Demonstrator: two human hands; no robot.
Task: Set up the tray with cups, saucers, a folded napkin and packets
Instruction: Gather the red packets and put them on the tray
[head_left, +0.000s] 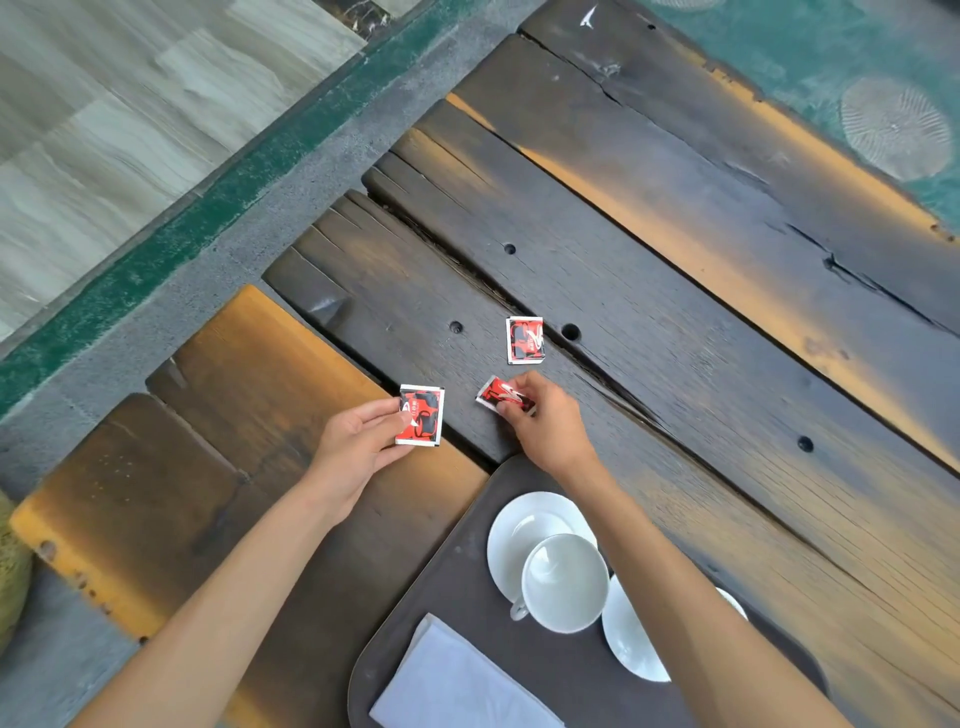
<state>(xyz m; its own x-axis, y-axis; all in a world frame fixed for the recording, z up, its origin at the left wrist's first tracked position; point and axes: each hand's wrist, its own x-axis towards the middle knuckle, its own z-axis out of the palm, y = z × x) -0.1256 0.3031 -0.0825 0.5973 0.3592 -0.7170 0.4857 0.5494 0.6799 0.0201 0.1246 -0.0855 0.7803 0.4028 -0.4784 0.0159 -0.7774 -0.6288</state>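
Three red-and-black packets are on the dark plank table. My left hand (358, 441) grips the left packet (422, 415) by its edge. My right hand (545, 421) pinches the middle packet (500, 395), tilted up off the wood. The third packet (525, 340) lies flat just beyond, untouched. Near me sits a dark brown tray (457, 582). On it a white cup (565, 583) stands on a white saucer (519, 525), a second saucer (631, 644) is partly hidden by my right forearm, and a folded white napkin (457, 680) lies at the tray's near left.
The table (675, 291) is made of rough planks with gaps, cracks and bolt holes. Its left edge drops to a grey and green curb (218, 208) and tiled floor. Teal water with ripples (893, 124) lies at the far right.
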